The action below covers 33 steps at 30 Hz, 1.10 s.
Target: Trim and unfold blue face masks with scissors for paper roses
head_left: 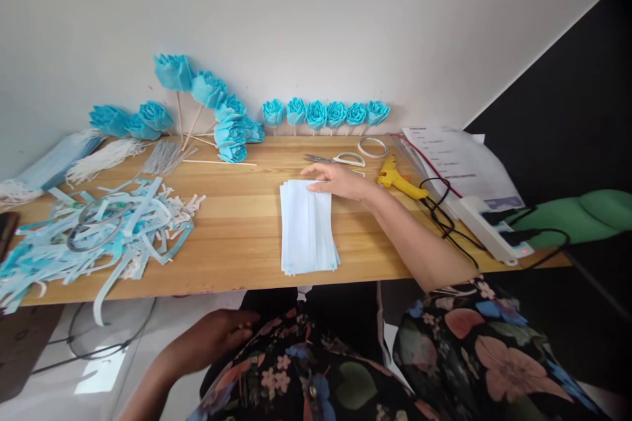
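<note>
A small stack of pale blue face mask sheets [309, 230], stripped of ear loops as far as I can see, lies near the table's front edge. Over its top edge reaches my right hand [340, 181], fingers stretched out and thumb on the upper sheet; it grips nothing visible. My left hand [212, 337] rests low by my lap, below the table edge, its fingers loosely bent and holding nothing that shows. Just beyond the right hand lie scissors [349, 159] with pale handles, and a yellow glue gun [395, 179] is to their right.
Blue paper-like flowers on sticks [316, 115] lean along the wall. At left are a pile of cut strips [143, 217], thin wires [165, 156], white loops [106, 159] and more masks [59, 159]. A tape roll [373, 147], papers [449, 161] and a power strip [486, 230] are right.
</note>
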Available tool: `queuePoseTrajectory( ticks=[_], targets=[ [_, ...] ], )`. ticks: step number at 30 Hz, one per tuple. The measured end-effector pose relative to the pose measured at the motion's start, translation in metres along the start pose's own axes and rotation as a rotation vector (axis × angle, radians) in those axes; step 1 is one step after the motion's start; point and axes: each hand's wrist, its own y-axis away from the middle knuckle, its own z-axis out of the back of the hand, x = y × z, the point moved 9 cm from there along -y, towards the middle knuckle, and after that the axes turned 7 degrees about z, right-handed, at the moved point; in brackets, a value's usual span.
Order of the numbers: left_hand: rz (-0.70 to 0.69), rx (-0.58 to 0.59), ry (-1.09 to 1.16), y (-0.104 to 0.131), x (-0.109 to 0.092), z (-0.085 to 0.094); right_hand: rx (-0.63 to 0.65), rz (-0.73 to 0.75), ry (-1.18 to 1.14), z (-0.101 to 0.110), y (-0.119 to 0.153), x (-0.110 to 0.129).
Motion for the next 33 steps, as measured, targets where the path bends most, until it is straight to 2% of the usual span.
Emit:
queuePoseTrajectory(
  ticks=[2, 3, 5, 7, 9, 11, 13, 16, 19, 21, 25, 28, 33],
  targets=[
    [0.028, -0.034, -0.042, 0.026, -0.008, 0.013, -0.068, 0.082, -0.026, 0.013, 0.0, 0.02],
    [0.044, -0.084, -0.073, 0.037, -0.014, 0.026, -0.109, 0.126, -0.048, 0.022, 0.001, 0.033],
    [0.027, -0.206, -0.14, 0.05, -0.032, 0.062, -0.208, 0.226, -0.051, 0.04, 0.008, 0.064],
    [0.01, -0.357, -0.22, 0.048, -0.048, 0.108, -0.288, 0.307, 0.021, 0.055, 0.018, 0.096],
    [0.021, -0.534, -0.308, 0.033, -0.055, 0.159, -0.338, 0.359, 0.105, 0.062, 0.028, 0.122],
    [0.115, -0.663, -0.425, 0.009, -0.049, 0.206, -0.343, 0.368, 0.174, 0.06, 0.033, 0.133],
    [0.212, -0.75, -0.54, -0.016, -0.037, 0.244, -0.336, 0.338, 0.203, 0.052, 0.032, 0.128],
    [0.298, -0.776, -0.709, -0.047, -0.024, 0.278, -0.386, 0.281, 0.108, 0.043, 0.024, 0.098],
    [0.352, -0.754, -0.755, -0.063, -0.018, 0.292, -0.387, 0.238, -0.175, 0.031, 0.014, 0.057],
    [0.37, -0.733, -0.758, -0.069, -0.019, 0.295, -0.331, 0.21, -0.337, 0.019, 0.008, 0.034],
    [0.388, -0.713, -0.793, -0.074, -0.023, 0.298, -0.233, 0.12, -0.419, -0.006, 0.004, 0.001],
    [0.384, -0.687, -0.885, -0.075, -0.027, 0.295, -0.24, 0.118, -0.408, -0.01, 0.006, -0.003],
    [0.382, -0.583, -0.984, -0.077, -0.029, 0.281, -0.49, 0.198, -0.414, 0.017, 0.022, 0.01]
  ],
)
